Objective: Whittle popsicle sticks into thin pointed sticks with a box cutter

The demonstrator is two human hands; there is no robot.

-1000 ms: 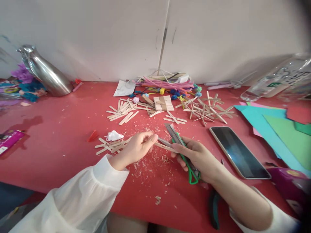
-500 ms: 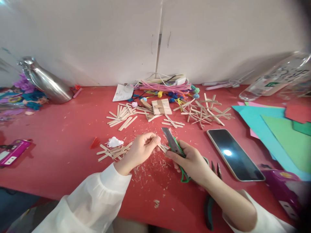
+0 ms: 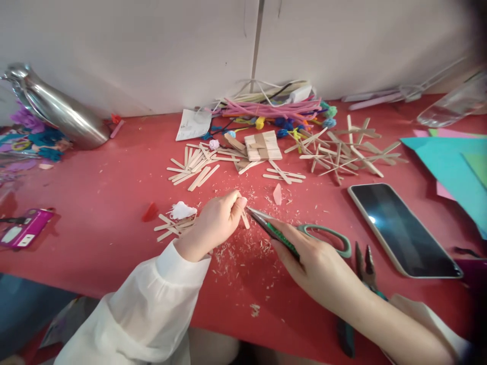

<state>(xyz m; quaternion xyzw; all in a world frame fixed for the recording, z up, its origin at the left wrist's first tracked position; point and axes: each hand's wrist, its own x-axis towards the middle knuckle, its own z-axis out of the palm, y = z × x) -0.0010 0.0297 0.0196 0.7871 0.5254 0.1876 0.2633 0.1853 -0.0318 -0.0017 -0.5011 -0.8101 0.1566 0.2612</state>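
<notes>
My left hand (image 3: 222, 218) is closed, thumb and fingers pinching a short wooden craft stick (image 3: 245, 219) whose end pokes out below the fingertips. My right hand (image 3: 304, 248) grips a green utility knife (image 3: 283, 237), its fingers partly hiding the handle. The knife's blade points left and lies close to the stick's end; whether they touch I cannot tell. Beneath and around both hands, wood shavings (image 3: 236, 253) litter the red table (image 3: 125, 203). Just beyond my right hand lie scissors, showing a grey-green handle loop (image 3: 348, 246).
Pliers (image 3: 367, 271) and a phone (image 3: 403, 228) lie at right, near coloured paper (image 3: 437, 157). Loose craft sticks (image 3: 196, 161), a stick bundle (image 3: 266, 146) and pink pipe cleaners (image 3: 262, 108) lie behind. A metal jug (image 3: 64, 111) stands back left.
The view has shifted down and right. My right hand has lowered the knife from upright to nearly flat, uncovering the scissors' loop and a pink scrap. My left hand still pinches the stick.
</notes>
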